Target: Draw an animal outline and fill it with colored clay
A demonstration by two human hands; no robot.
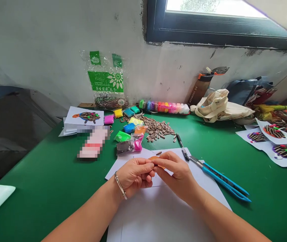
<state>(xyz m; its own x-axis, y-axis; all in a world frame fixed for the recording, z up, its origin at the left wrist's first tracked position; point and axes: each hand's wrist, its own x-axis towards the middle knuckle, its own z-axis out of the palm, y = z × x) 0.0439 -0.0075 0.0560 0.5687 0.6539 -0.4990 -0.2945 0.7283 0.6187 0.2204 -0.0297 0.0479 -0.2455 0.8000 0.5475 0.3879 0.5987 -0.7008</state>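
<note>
My left hand (pixel 137 176), with a silver bangle at the wrist, is closed in a pinch over white paper (pixel 143 215). My right hand (pixel 177 176) meets it, thumb and finger pressed together at the left fingertips. What they pinch is too small or hidden to make out. Just behind the fingers, a flat orange patch (pixel 154 157), seemingly modelling clay, shows on the paper, partly covered. One sunflower seed (pixel 159 153) lies near it. Beyond the paper are a heap of sunflower seeds (pixel 158 129) and several small clay packs, among them a brown one (pixel 124 147).
To the right lie a black pen (pixel 182 147), a utility knife (pixel 196 162) and blue-handled tweezers (pixel 224 181). Seed-decorated pictures (pixel 286 151) spread at the far right, another (pixel 85 116) at left. A clear seed bag (pixel 105 82), bottle (pixel 200 87) and cloth bag (pixel 216 107) stand along the wall.
</note>
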